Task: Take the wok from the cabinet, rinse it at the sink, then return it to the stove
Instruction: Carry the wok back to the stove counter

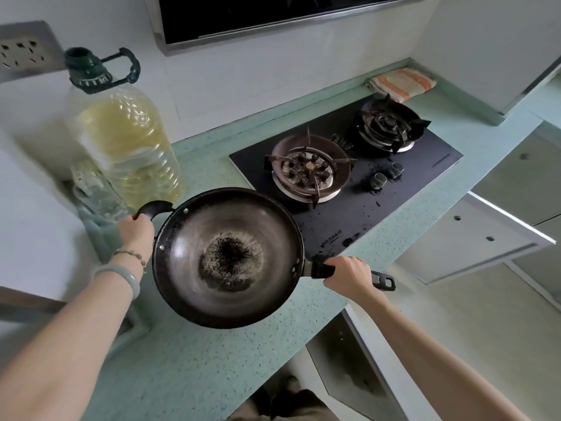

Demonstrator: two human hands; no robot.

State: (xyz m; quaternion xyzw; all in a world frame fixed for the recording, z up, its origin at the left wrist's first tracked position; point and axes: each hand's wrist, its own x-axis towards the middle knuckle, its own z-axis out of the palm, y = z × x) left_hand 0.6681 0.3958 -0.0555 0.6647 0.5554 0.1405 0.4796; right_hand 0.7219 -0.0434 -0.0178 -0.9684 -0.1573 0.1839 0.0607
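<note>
The wok [226,226] is held level by both handles, over the green countertop [194,366]. Whether its underside touches the countertop cannot be told.

Left hand [137,235]: the fingers are curled round the base of the small loop handle [154,207], closed on it rather than spread. The fingertips themselves are hidden beneath the handle. A pale bangle [121,279] and a thin beaded bracelet [133,256] are worn on this wrist.

Right hand [346,276]: the fingers are wrapped together over the long handle [385,281], close to the wok's rim. The slotted end of the handle projects behind the hand.

A dark, speckled patch [231,259] is noted at the bottom of the bowl, between the two sets of fingers.

The stove [358,205] lies just beyond the right fingers. Its near burner [306,171] is bare and sits past the wok's far rim; the far burner [389,126] is further back. Two knobs [379,180] are seen between them.

A large oil bottle [121,138] stands just beyond the left fingers. A striped cloth [400,83] lies well beyond the stove.
</note>
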